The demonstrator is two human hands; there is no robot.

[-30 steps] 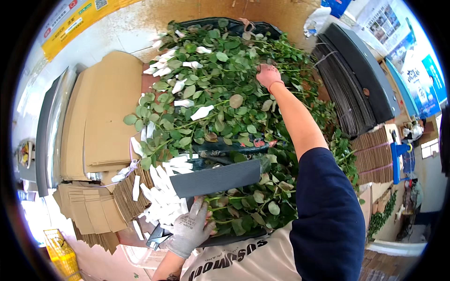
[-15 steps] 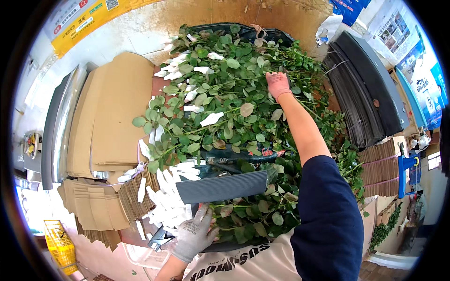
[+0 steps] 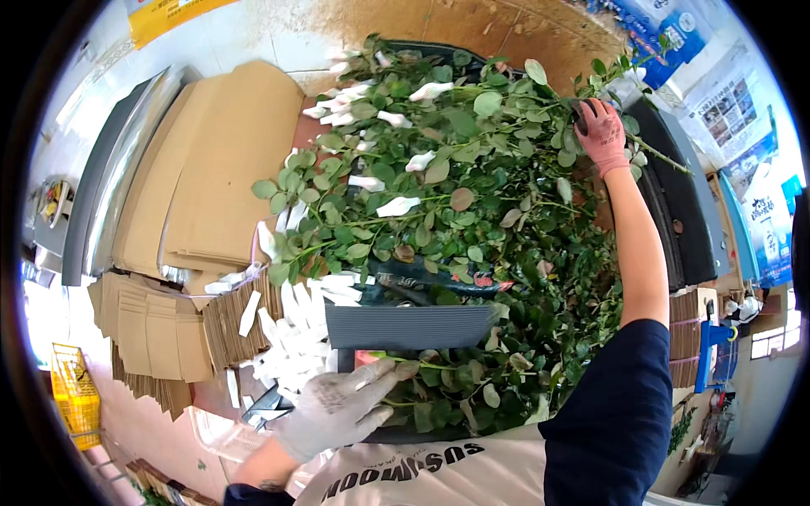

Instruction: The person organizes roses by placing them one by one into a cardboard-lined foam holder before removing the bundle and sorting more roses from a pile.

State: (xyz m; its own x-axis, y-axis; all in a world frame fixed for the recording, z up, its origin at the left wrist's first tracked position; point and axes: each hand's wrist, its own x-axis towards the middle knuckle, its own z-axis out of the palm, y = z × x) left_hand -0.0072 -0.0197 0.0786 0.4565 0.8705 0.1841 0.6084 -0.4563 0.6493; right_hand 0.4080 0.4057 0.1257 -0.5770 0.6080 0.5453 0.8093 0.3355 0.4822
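Note:
A broad heap of leafy rose stems (image 3: 472,198) covers the bench, several of their heads wrapped in white sleeves (image 3: 398,207). At the far right of the heap my right hand (image 3: 602,137), in a pink glove, is closed around leafy stems, and a cut end sticks out to the right. My left hand (image 3: 337,409), in a grey glove, lies at the near left with its fingers stretched out. Close to its fingertips is something red (image 3: 369,357), partly hidden, perhaps a flower head. A dark ribbed board (image 3: 412,327) lies just beyond this hand, over more stems.
Loose white sleeves (image 3: 291,333) pile up left of the board. Flat brown cardboard (image 3: 224,177) leans at the left, above bundled cardboard pieces (image 3: 156,337). Black sheets (image 3: 675,202) stand stacked on the right, near a blue-handled tool (image 3: 713,346). A yellow basket (image 3: 74,396) sits lower left.
My right hand has moved right from over the heap, drawing leafy stems with it. My left hand has shifted slightly left, its fingers more stretched out. The whole view has tilted a little.

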